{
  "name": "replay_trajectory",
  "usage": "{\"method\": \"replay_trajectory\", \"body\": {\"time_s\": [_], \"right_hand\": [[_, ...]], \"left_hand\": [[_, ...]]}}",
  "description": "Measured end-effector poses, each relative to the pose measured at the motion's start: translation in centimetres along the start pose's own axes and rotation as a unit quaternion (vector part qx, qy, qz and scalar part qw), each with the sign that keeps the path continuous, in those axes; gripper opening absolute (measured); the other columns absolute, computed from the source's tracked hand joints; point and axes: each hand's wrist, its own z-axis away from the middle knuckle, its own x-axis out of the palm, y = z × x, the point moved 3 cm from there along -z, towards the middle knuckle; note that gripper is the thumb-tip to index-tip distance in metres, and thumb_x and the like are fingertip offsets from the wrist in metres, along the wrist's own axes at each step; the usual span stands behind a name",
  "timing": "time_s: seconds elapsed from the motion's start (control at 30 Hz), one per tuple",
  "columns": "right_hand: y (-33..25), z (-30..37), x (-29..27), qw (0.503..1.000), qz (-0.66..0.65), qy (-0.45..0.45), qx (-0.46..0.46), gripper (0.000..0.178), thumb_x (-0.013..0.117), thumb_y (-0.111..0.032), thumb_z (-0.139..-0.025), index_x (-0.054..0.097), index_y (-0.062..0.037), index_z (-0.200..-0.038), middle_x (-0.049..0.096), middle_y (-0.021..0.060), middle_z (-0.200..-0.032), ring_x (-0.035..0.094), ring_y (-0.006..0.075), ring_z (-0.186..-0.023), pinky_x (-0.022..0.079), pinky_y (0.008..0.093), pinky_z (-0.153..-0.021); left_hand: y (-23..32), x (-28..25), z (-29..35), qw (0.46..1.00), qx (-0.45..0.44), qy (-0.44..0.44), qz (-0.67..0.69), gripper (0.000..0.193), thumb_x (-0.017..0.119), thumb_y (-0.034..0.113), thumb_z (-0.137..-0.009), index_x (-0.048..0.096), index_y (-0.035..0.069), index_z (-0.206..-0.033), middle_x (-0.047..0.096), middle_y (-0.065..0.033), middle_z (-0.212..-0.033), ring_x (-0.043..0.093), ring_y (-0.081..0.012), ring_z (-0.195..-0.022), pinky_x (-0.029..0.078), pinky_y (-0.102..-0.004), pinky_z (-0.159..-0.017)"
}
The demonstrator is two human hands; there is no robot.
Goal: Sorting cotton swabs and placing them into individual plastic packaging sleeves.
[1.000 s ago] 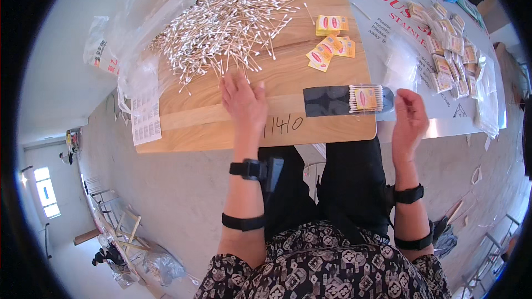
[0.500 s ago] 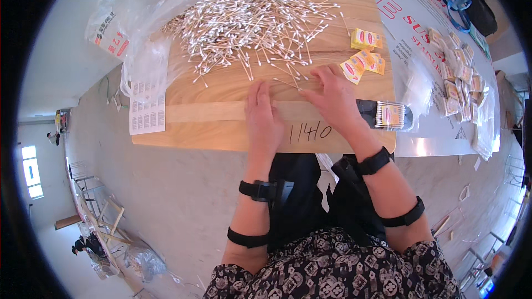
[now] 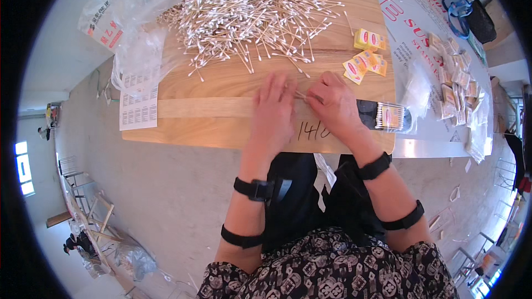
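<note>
In front of the loose pile of cotton swabs (image 3: 249,19), both my hands are close together over the wooden board. My right hand (image 3: 334,99) is closed, with thin cotton swab sticks (image 3: 300,94) pinched at its fingertips; how many, I cannot tell. Just left of those sticks is my left hand (image 3: 274,108), its fingers stretched out and a little smeared by motion. Whether it touches the sticks is hard to see. To the right of my right wrist lies a clear pack (image 3: 388,115) with a row of swabs and a yellow card.
Small yellow cards (image 3: 367,63) lie on the board's right side. Beyond its right edge, filled swab packs (image 3: 459,83) are heaped on a printed sheet. A clear plastic bag (image 3: 138,50) and a printed label sheet (image 3: 138,105) are at the left edge.
My left hand has moved right and slightly up, toward my right hand. Swabs that lay loose near my right fingertips are now pinched in them.
</note>
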Motion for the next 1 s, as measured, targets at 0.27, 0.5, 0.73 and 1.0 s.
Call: {"method": "replay_trajectory", "body": {"time_s": [0.27,0.5,0.73,1.0], "right_hand": [[0.4,-4.1,1.2,0.990,-0.007,-0.025,0.139,0.012,0.061,-0.014,-0.077,0.065,-0.0036,-0.081,0.063,0.0145,-0.081,0.062,0.0338,-0.083,0.050,0.0458,-0.072],[1.4,-2.0,-1.0,0.984,0.053,-0.111,0.130,0.011,0.062,-0.013,-0.071,0.063,-0.0023,-0.072,0.062,0.0167,-0.071,0.063,0.0353,-0.074,0.049,0.0439,-0.066],[1.6,-0.8,-2.6,0.973,-0.001,-0.184,0.136,0.010,0.063,-0.012,-0.070,0.062,-0.0023,-0.070,0.061,0.0150,-0.069,0.062,0.0326,-0.070,0.048,0.0422,-0.064],[2.2,-0.2,-2.4,0.975,-0.083,-0.173,0.111,0.005,0.061,-0.007,-0.074,0.062,-0.0030,-0.074,0.063,0.0143,-0.079,0.063,0.0336,-0.081,0.050,0.0428,-0.072]], "left_hand": [[3.6,0.8,2.3,0.998,-0.013,-0.030,-0.048,0.074,0.058,0.038,-0.089,0.028,0.004,-0.148,0.026,-0.0129,-0.156,0.021,-0.0292,-0.145,0.013,-0.0522,-0.116],[2.5,0.4,2.3,1.000,0.002,0.007,0.011,0.071,0.066,0.028,-0.083,0.037,0.003,-0.143,0.036,-0.0146,-0.149,0.031,-0.0323,-0.139,0.020,-0.0496,-0.113],[1.1,-1.0,-1.2,0.999,-0.044,0.011,-0.008,0.060,0.067,0.015,-0.078,0.048,0.002,-0.133,0.046,-0.0144,-0.138,0.040,-0.0349,-0.129,0.030,-0.0456,-0.109],[0.8,-0.4,-0.5,0.997,0.042,0.050,0.037,0.062,0.062,0.008,-0.080,0.043,0.002,-0.138,0.042,-0.0154,-0.145,0.035,-0.0325,-0.137,0.027,-0.0452,-0.112]]}}
